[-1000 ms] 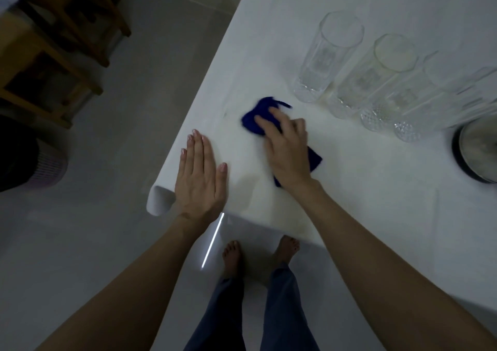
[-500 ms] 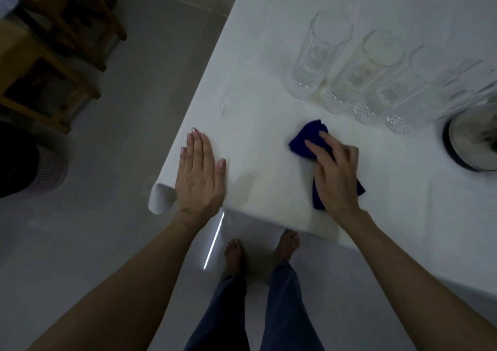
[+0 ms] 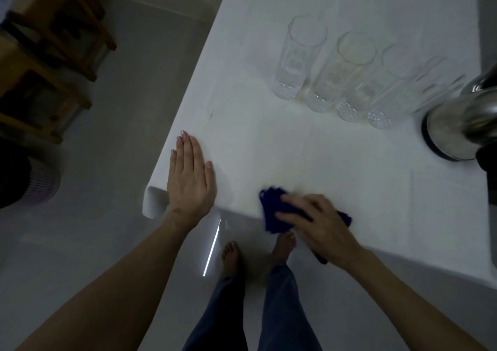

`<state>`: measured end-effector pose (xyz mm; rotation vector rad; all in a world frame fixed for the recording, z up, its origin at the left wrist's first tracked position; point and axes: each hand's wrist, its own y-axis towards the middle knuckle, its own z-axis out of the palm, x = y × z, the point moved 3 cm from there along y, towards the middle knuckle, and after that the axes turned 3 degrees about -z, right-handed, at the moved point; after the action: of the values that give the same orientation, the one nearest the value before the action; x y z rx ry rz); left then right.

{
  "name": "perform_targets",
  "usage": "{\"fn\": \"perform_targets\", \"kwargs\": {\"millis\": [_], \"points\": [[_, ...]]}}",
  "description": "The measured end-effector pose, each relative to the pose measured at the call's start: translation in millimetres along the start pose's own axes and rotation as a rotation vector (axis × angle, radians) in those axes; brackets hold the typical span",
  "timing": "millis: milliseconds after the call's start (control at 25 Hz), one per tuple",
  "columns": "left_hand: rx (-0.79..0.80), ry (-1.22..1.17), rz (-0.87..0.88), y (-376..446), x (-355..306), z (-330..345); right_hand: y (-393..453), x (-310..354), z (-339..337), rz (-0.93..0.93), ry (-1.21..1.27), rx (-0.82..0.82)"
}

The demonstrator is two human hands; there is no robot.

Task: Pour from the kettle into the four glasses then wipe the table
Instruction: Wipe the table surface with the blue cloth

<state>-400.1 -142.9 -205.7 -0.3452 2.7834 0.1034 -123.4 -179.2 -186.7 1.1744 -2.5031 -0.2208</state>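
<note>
While pressed, cloth [image 3: 271, 213] underlies right grip [image 3: 320, 227].

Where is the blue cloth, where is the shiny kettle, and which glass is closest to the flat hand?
blue cloth [image 3: 271, 202], head view, on the bare fold beside the fingers.
kettle [image 3: 457, 124], head view, on its shiny steel body.
nearest glass [image 3: 298, 60], head view, on the middle of its clear wall.

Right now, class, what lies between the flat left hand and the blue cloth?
Only bare white table, as the head view shows, separates the left hand from the cloth.
</note>
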Motion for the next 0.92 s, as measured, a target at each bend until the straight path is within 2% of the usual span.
{"fn": "perform_targets", "kwargs": {"millis": [120,160,240,360,480,560,720,800,920], "points": [[-0.006,0.015,0.002,0,-1,1,10,-40,-8,0.480,-0.087,-0.193],[-0.007,0.020,0.002,0,-1,2,25,-42,-1,0.574,-0.096,-0.227],[-0.005,0.030,0.002,0,0,2,61,-26,18,0.572,-0.066,-0.218],[0.017,0.013,0.008,1,0,3,90,14,35,0.370,0.008,-0.173],[0.027,0.038,0.024,1,1,4,66,42,31,0.046,0.026,-0.090],[0.046,0.051,0.021,2,1,5,35,39,23,0.017,0.072,-0.016],[0.066,0.060,-0.033,2,-6,4,-23,6,-5,0.230,0.080,0.012],[0.087,0.020,-0.040,0,-27,2,-39,-15,-31,0.420,0.069,-0.100],[0.164,-0.096,0.164,-7,-99,10,-61,-53,-78,0.739,-0.002,-0.304]]}}
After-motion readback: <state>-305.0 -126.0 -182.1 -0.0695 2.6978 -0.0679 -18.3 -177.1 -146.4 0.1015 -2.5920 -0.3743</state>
